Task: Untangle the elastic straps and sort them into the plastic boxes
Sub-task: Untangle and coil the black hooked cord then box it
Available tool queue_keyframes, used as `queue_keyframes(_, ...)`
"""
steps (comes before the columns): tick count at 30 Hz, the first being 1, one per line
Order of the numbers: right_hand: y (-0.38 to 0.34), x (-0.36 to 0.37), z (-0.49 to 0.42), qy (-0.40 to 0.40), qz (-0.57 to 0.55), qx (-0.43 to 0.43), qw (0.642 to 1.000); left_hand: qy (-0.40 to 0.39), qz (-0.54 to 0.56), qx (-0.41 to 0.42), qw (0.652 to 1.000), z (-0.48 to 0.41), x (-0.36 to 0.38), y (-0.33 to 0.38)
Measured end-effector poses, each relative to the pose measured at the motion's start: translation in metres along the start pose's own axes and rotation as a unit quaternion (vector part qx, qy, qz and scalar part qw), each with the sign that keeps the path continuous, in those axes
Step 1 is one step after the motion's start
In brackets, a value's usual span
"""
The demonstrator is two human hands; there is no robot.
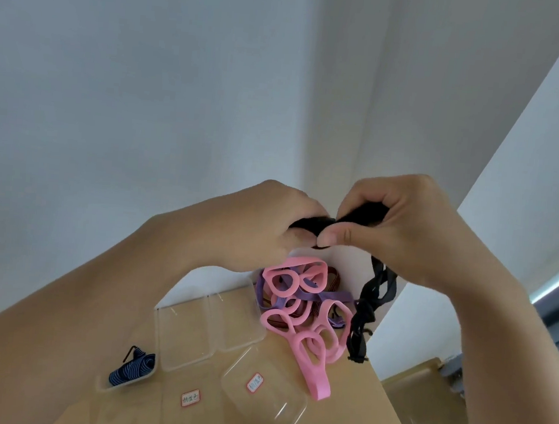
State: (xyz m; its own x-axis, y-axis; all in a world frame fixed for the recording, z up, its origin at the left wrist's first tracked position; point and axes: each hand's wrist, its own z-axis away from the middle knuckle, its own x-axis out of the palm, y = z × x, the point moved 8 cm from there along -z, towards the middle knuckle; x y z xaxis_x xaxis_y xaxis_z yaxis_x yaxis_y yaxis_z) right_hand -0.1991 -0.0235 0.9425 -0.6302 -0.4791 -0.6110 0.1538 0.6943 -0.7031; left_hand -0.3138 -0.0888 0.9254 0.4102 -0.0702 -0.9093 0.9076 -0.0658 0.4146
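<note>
The right hand [405, 229] has its grip closed on a black fabric elastic strap [312, 223], with the thumb pressed against curled fingers and a bunched part of the strap held in the palm. The left hand [263, 224] meets it thumb to thumb. Its grip is also closed, fingers curled round the other side of the same black bunch. Both hands are raised well above the surface.

From under the right hand the rest of the black strap hangs down in a twisted, knotted length. Just beside it, below the left hand, hangs a tangle of pink rubbery looped straps [312, 319] with a purple flat elastic strap [331, 297] threaded through them. A brown striped band [333, 279] shows behind the top of the tangle. Whether the lowest pink loop touches anything beneath cannot be told.

Below, on the brown cardboard-coloured surface [376, 406], stand clear plastic boxes [186, 339]: two side by side and a third nearer the camera bearing a red-bordered white label [254, 382]. To their left a smaller clear box [104, 386] holds a blue-and-white striped elastic strap [132, 369]. Another red-bordered label [191, 398] lies flat on the surface near it. A pale wall [147, 82] fills the view above.
</note>
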Motion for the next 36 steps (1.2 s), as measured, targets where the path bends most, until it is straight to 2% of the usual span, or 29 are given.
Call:
queue_keyframes(4,-0.011,-0.011,-0.012,-0.038,-0.122,-0.055,0.990,-0.023,0.070,0.049,0.996,0.004,-0.002,0.013)
queue_keyframes(7,-0.001,-0.012,-0.021,0.005,-0.179,-0.054,0.982,0.001,0.103,0.083,0.991,0.005,-0.010,0.021)
queue_keyframes(12,0.018,0.005,-0.024,0.066,-0.240,-0.016,0.968,0.018,0.127,0.096,0.987,0.005,-0.006,0.027)
queue_keyframes(19,0.020,0.019,-0.028,0.042,-0.303,-0.001,0.952,0.015,0.185,0.109,0.976,0.003,-0.004,0.027)
queue_keyframes(23,0.042,0.036,-0.024,0.058,-0.334,0.058,0.939,0.019,0.198,0.110,0.974,0.003,0.000,0.021)
queue_keyframes(26,0.056,0.048,-0.018,0.062,-0.391,0.102,0.913,0.034,0.232,0.099,0.967,0.002,0.006,0.017)
queue_keyframes(29,0.062,0.055,-0.017,0.078,-0.440,0.118,0.887,0.079,0.294,0.077,0.949,-0.001,0.007,0.009)
queue_keyframes(34,0.069,0.064,-0.012,0.149,-0.393,0.173,0.890,0.168,0.323,0.032,0.931,-0.009,0.007,-0.004)
queue_keyframes(36,0.063,0.068,-0.010,0.148,-0.381,0.181,0.895,0.200,0.310,0.023,0.929,-0.013,0.005,-0.009)
